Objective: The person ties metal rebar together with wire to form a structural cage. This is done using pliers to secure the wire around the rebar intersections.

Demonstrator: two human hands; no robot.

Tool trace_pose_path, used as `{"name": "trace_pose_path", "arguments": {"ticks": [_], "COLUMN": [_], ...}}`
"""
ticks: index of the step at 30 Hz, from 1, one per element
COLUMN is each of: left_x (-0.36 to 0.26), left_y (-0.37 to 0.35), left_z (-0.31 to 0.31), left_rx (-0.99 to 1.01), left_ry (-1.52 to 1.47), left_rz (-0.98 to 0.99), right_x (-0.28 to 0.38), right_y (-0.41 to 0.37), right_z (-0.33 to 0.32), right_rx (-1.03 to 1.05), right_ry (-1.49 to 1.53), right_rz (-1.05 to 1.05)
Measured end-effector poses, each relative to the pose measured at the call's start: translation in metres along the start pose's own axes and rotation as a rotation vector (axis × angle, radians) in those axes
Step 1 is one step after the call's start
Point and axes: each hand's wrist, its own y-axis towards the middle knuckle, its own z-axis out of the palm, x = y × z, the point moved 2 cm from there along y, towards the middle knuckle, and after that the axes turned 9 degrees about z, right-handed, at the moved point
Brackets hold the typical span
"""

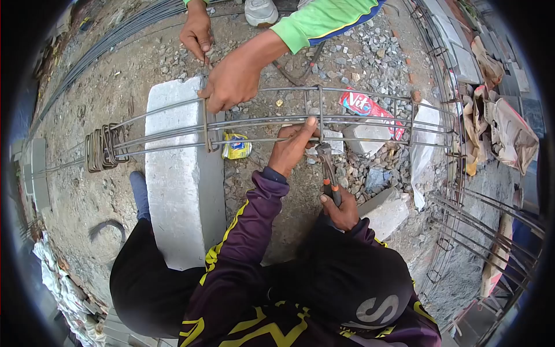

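My right hand (342, 209) is closed around the handles of end-cutting pincers (330, 172) with orange and dark grips. The pincers' jaws are at the lower bar of a rebar cage (370, 120), by a square stirrup (321, 110). Just left of that stirrup, my left hand (293, 146) grips the cage's lower bars, thumb on top. Any tie wire at the jaws is too small to make out. Farther left, another person's hand (236, 80) holds the cage at a second stirrup (206, 124); that person's other hand (196, 33) is above it.
A pale concrete block (173, 179) lies under the cage at left, near bunched stirrups (103, 149). Gravel, a red wrapper (373, 111) and a yellow packet (237, 146) lie below the bars. More rebar (485, 231) stands at right. Long rods (110, 46) run along the upper left.
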Motion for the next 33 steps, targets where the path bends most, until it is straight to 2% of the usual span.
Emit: {"name": "trace_pose_path", "arguments": {"ticks": [3,6,9,10,13,14,17,18,21,24,27,28,30,33], "left_x": [0.007,0.010,0.007,0.013,0.034,0.050,0.041,0.047,0.054,0.037,0.032,0.026,0.026,0.030], "left_y": [-0.002,-0.004,-0.007,-0.009,-0.019,-0.030,-0.053,-0.061,-0.070,-0.063,-0.053,-0.054,-0.057,-0.054], "left_z": [0.001,0.001,0.000,-0.001,0.014,0.017,0.031,0.033,0.049,0.058,0.071,0.075,0.079,0.088], "left_rx": [-0.032,-0.047,-0.067,-0.097,-0.429,-0.487,-0.490,-0.488,-0.373,-0.008,0.140,0.044,-0.046,-0.163], "left_ry": [0.023,-0.002,-0.041,-0.068,-0.293,-0.269,-0.429,-0.401,-0.360,-0.560,-0.510,-0.450,-0.429,-0.358], "left_rz": [-0.006,0.000,0.006,0.037,0.304,0.252,0.386,0.387,0.215,0.054,-0.012,0.037,0.010,0.063], "right_x": [-0.005,0.004,0.028,0.034,0.053,0.054,0.028,0.022,0.015,0.018,0.017,0.018,0.027,0.060], "right_y": [0.004,0.000,-0.009,-0.009,-0.016,-0.017,-0.009,-0.008,-0.004,-0.005,-0.006,-0.006,-0.007,-0.022], "right_z": [0.000,0.000,-0.022,-0.026,-0.038,-0.043,-0.040,-0.037,-0.032,-0.037,-0.039,-0.042,-0.048,-0.062], "right_rx": [0.021,0.091,0.368,0.494,0.746,0.830,1.066,1.066,1.148,1.121,1.099,1.035,0.911,0.414], "right_ry": [0.000,0.181,0.322,0.329,0.605,0.719,0.876,0.910,0.967,0.938,0.921,0.853,0.711,0.171], "right_rz": [-0.022,0.011,0.198,0.154,0.292,0.393,0.378,0.397,0.362,0.417,0.433,0.433,0.429,0.305]}}
